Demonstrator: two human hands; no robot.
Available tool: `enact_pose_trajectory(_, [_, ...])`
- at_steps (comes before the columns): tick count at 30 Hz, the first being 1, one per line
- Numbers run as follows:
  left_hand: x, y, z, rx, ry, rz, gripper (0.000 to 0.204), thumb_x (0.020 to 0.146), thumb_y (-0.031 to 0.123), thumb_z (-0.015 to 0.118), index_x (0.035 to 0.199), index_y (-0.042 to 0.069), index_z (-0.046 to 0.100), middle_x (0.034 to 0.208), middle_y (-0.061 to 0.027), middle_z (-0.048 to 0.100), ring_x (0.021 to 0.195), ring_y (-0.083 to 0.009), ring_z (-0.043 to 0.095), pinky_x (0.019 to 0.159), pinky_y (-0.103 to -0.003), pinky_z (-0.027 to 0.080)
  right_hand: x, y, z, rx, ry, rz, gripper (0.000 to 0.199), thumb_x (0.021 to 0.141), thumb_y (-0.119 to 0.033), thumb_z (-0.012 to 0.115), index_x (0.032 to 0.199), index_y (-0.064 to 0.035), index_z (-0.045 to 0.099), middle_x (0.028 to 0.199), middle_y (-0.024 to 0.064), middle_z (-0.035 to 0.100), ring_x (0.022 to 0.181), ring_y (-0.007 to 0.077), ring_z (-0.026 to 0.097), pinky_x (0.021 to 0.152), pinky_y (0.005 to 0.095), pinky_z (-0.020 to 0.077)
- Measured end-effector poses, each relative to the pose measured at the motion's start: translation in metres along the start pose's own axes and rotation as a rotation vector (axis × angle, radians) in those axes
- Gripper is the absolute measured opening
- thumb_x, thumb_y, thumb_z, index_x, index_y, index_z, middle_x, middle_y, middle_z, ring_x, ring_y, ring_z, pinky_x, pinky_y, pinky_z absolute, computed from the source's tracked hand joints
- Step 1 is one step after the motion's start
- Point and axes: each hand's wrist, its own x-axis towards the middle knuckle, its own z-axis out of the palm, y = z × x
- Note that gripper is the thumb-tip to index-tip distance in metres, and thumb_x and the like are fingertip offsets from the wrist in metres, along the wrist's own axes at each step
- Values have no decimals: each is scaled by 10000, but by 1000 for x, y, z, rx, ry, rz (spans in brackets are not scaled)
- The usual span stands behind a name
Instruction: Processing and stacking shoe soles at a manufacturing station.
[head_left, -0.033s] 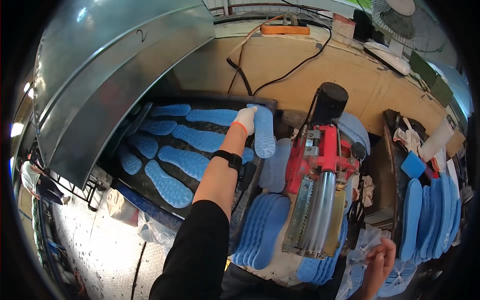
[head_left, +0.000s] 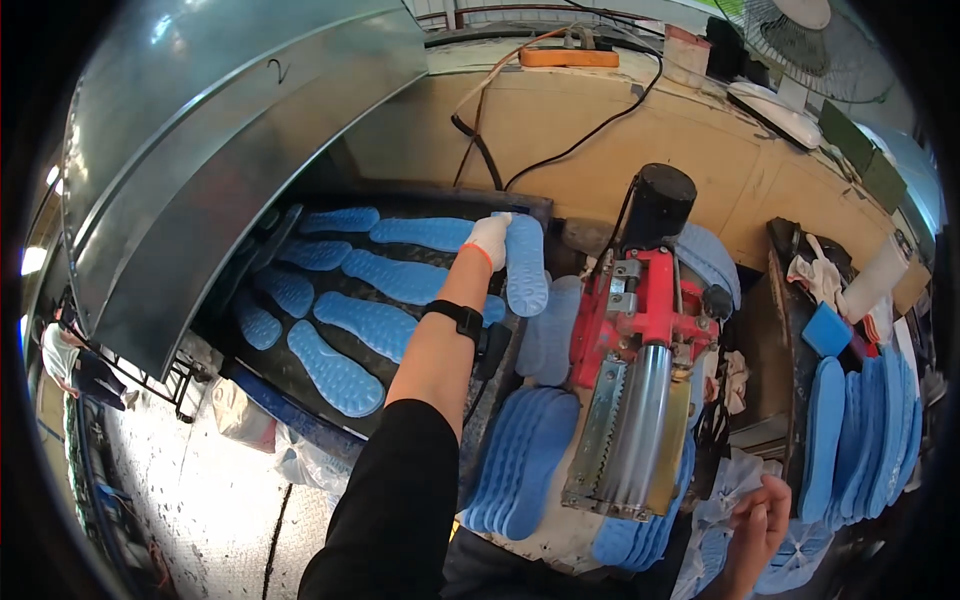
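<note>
My left hand (head_left: 490, 240), in a white glove with an orange cuff and a black wristband behind it, is stretched forward and grips a blue shoe sole (head_left: 527, 268) at the right end of a dark conveyor belt (head_left: 300, 372). Several blue soles (head_left: 372, 322) lie flat in rows on the belt. My bare right hand (head_left: 757, 520) is low at the right, fingers curled on crumpled clear plastic over blue soles (head_left: 800, 560); whether it grips anything is unclear.
A red machine with a black motor and a metal roller (head_left: 640, 400) stands between my hands. Blue soles are stacked in front of it (head_left: 520, 460) and on edge at the right (head_left: 860, 430). A curved metal hood (head_left: 220, 130) covers the belt's left. Cables and an orange power strip (head_left: 570, 58) lie behind.
</note>
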Motion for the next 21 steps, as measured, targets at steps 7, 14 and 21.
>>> enact_pose_trajectory(7, [6,-8,19,-18,76,-26,326,934,193,561,1162,-40,551,1100,-145,622,959,-256,626,835,-396,518,8,8,1,14,-21,35,386,938,-220,577,1247,-6,487,768,40,527,618,61,451,545,179,350])
enact_pose_trajectory(14, [3,12,14,224,127,73,369,919,228,571,1173,-36,531,1146,-181,590,991,-281,599,817,-424,503,5,6,1,12,-38,27,403,940,-217,572,1272,-10,476,779,48,535,623,68,455,554,182,356])
enact_pose_trajectory(21, [-105,82,12,739,21,298,437,891,216,544,1253,-25,503,1128,-176,576,968,-305,595,794,-421,512,-5,4,1,44,-56,79,329,937,-123,530,1243,-7,502,817,53,585,656,77,496,599,203,402])
